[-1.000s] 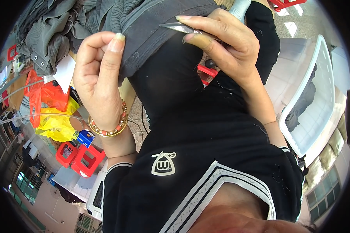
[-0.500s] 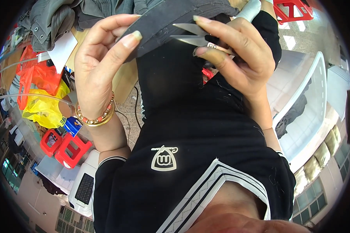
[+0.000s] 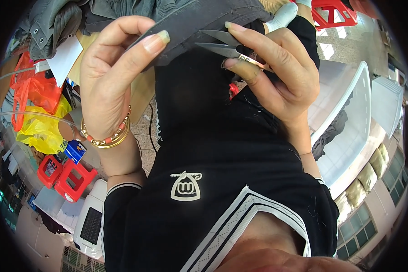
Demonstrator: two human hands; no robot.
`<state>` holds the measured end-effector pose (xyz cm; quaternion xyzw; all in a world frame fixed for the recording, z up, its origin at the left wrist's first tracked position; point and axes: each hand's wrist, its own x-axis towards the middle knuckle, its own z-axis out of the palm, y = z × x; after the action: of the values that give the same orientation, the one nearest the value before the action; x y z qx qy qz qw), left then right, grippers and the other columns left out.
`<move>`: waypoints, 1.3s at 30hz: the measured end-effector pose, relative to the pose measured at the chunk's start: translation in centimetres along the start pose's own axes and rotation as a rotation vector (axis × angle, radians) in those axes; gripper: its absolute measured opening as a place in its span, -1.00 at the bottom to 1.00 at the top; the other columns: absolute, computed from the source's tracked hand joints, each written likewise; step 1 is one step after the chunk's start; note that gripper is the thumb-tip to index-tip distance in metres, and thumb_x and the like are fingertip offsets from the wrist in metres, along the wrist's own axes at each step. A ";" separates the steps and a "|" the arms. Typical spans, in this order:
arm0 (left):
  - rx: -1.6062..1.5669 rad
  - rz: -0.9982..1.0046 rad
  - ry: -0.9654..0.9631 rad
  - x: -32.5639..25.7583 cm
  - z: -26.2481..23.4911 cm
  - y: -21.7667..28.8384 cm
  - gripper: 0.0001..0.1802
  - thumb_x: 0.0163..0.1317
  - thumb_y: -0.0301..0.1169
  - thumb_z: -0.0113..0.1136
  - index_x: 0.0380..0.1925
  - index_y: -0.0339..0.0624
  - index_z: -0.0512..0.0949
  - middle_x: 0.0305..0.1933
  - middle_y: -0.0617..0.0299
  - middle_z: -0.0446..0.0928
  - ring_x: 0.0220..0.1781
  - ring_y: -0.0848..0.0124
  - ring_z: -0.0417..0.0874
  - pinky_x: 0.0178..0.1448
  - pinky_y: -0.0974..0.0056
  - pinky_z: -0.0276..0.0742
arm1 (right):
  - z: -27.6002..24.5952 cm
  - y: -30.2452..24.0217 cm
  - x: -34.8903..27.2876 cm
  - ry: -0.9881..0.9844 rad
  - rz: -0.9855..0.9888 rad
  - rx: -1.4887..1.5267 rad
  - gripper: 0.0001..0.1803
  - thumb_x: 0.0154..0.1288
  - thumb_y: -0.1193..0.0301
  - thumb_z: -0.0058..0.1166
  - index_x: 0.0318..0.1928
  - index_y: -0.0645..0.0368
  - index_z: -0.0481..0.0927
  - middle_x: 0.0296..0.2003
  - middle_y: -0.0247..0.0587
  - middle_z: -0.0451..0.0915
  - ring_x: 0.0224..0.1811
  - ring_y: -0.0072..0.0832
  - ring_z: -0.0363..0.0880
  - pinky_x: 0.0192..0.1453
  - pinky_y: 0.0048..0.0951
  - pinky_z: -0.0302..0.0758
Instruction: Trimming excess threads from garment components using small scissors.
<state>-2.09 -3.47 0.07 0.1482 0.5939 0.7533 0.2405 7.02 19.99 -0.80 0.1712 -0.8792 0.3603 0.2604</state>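
Cluttered floor at left — red stools (image 3: pixel 63 174), yellow bag (image 3: pixel 43 129). Left hand (image 3: pixel 109 77) pinches the dark fabric edge (image 3: pixel 199 20) between thumb and fingers, far centre. Right hand (image 3: pixel 276 72) closes round thread snips (image 3: pixel 224 43), blades slightly apart beside the cloth. Fabric looks soft, light, limp — best held taut near the cut.

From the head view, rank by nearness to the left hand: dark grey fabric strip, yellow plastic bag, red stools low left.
1. dark grey fabric strip, pinched in the left hand.
2. yellow plastic bag, just left of the wrist.
3. red stools, lower left.

Fabric strip (image 3: pixel 204 18) above snips (image 3: pixel 222 43), between both hands.
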 end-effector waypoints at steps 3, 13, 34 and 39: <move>-0.034 0.013 0.022 0.3 0.9 0.5 -0.78 0.32 -0.49 0.22 -0.07 -0.32 0.56 -0.14 0.24 0.63 -0.08 0.56 0.60 0.08 0.45 0.45 | -0.2 -0.3 0.2 0.001 0.010 0.010 -0.45 -0.10 0.50 0.49 0.02 0.30 0.70 -0.49 -0.35 0.48 -0.51 -0.64 0.34 -0.46 -0.63 0.22; -0.154 -0.015 -0.119 0.6 -0.1 0.4 -0.74 0.37 -0.47 0.17 0.02 -0.30 0.50 -0.12 0.31 0.59 -0.05 0.61 0.55 0.11 0.49 0.35 | -0.5 -0.5 0.2 0.024 0.034 0.038 -0.45 -0.08 0.51 0.48 0.02 0.31 0.69 -0.48 -0.36 0.46 -0.50 -0.65 0.33 -0.45 -0.62 0.22; -0.044 0.078 -0.115 0.5 0.7 0.5 -0.76 0.34 -0.52 0.17 -0.01 -0.31 0.49 -0.16 0.31 0.56 -0.10 0.61 0.54 0.05 0.49 0.38 | -0.5 -0.3 0.1 0.012 0.075 0.096 -0.57 0.01 0.54 0.41 -0.02 0.33 0.70 -0.50 -0.37 0.43 -0.51 -0.66 0.34 -0.44 -0.62 0.22; -0.035 0.032 -0.047 0.3 0.9 1.0 -0.75 0.35 -0.51 0.19 0.00 -0.31 0.50 -0.20 0.34 0.57 -0.13 0.63 0.54 -0.01 0.50 0.40 | -0.2 -0.3 0.3 0.051 0.099 0.132 -0.61 0.06 0.60 0.37 -0.03 0.34 0.70 -0.50 -0.38 0.45 -0.50 -0.67 0.32 -0.43 -0.63 0.21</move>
<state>-2.06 -2.80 1.27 0.1712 0.5724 0.7635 0.2451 7.00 19.90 -0.29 0.1349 -0.8540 0.4344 0.2528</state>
